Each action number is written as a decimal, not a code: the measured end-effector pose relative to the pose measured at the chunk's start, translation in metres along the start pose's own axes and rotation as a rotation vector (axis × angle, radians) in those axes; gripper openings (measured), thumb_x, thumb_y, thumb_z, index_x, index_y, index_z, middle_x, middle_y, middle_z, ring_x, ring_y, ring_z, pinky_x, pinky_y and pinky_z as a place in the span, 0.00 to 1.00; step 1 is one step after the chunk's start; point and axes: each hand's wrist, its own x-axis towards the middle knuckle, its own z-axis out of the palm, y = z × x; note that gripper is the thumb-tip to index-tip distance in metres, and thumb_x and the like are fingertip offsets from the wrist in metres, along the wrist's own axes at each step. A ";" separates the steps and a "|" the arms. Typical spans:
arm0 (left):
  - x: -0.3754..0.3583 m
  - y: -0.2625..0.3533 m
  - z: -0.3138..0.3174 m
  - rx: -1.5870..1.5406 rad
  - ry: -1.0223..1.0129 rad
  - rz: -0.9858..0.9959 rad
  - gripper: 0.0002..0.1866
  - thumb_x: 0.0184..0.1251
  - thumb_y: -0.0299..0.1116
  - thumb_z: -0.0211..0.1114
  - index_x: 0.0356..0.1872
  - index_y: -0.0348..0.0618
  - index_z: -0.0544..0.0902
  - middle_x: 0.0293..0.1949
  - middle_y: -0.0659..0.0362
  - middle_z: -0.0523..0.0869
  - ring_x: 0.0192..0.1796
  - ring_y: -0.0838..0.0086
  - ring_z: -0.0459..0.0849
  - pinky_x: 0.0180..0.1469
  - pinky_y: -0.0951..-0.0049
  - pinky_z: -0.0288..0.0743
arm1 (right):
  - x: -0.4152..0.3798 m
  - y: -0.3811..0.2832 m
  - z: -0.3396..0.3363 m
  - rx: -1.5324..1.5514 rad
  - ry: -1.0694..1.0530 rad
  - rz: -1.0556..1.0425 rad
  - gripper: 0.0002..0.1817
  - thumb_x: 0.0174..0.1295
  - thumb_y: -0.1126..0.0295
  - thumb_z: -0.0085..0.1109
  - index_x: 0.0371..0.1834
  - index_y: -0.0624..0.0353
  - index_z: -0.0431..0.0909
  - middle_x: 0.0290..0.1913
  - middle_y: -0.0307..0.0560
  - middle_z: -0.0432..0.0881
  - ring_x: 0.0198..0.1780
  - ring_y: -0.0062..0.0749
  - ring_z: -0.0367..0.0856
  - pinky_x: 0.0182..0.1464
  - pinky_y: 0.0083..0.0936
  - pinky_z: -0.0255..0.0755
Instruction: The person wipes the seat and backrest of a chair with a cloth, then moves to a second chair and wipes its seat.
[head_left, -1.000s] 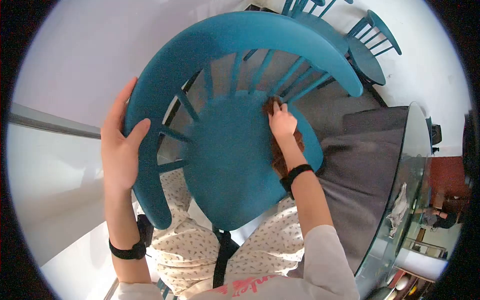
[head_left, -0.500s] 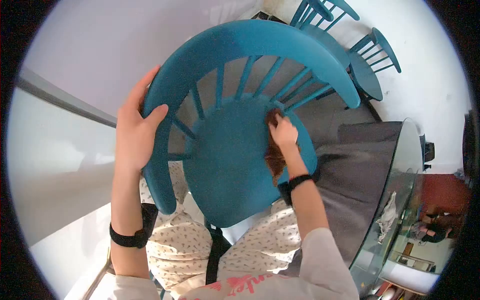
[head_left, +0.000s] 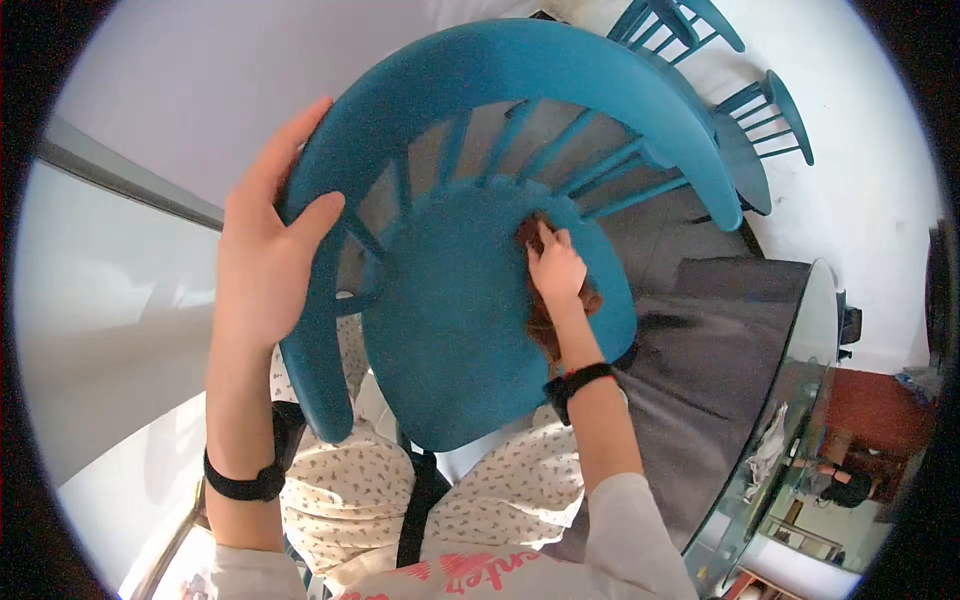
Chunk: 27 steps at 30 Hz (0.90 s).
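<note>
A blue wooden chair (head_left: 440, 320) with a curved backrest and spindles stands in front of me, its seat facing up toward the camera. My left hand (head_left: 262, 255) is wrapped round the left side of the backrest (head_left: 345, 130), thumb on the inner side and fingers over the outer edge. On the right part of the seat, my right hand (head_left: 558, 268) presses down a crumpled brown cloth (head_left: 541, 335). The cloth sticks out above the fingers and below the palm; the hand hides its middle. Both wrists wear black bands.
More blue chairs (head_left: 745, 160) stand at the back right by the white wall. A dark grey cloth-covered surface (head_left: 700, 350) and a glass-topped table (head_left: 770, 440) lie to the right. A person (head_left: 848, 487) is visible at far right. A pale wall runs along the left.
My right hand and the brown cloth have shifted slightly left on the seat. The backrest appears higher and larger in view. My left hand keeps its hold on it.
</note>
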 end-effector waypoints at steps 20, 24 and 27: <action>-0.001 0.004 0.000 -0.056 0.007 -0.046 0.29 0.55 0.18 0.56 0.63 0.43 0.71 0.50 0.52 0.81 0.52 0.70 0.79 0.58 0.72 0.68 | -0.039 -0.016 -0.018 -0.004 -0.074 -0.209 0.27 0.53 0.54 0.62 0.56 0.53 0.74 0.40 0.48 0.77 0.34 0.44 0.82 0.34 0.39 0.78; -0.001 0.002 -0.001 -0.049 -0.011 -0.066 0.30 0.55 0.19 0.55 0.63 0.43 0.71 0.49 0.52 0.81 0.51 0.70 0.78 0.58 0.73 0.68 | -0.084 -0.008 -0.017 0.054 -0.040 -0.294 0.28 0.51 0.56 0.64 0.56 0.53 0.75 0.39 0.47 0.76 0.35 0.40 0.82 0.33 0.35 0.78; -0.001 0.003 0.000 -0.060 -0.006 -0.074 0.30 0.54 0.19 0.56 0.63 0.42 0.70 0.50 0.52 0.81 0.52 0.70 0.78 0.58 0.73 0.67 | -0.074 -0.008 -0.020 0.032 -0.058 -0.205 0.27 0.52 0.57 0.64 0.57 0.50 0.75 0.39 0.46 0.76 0.34 0.42 0.82 0.33 0.36 0.78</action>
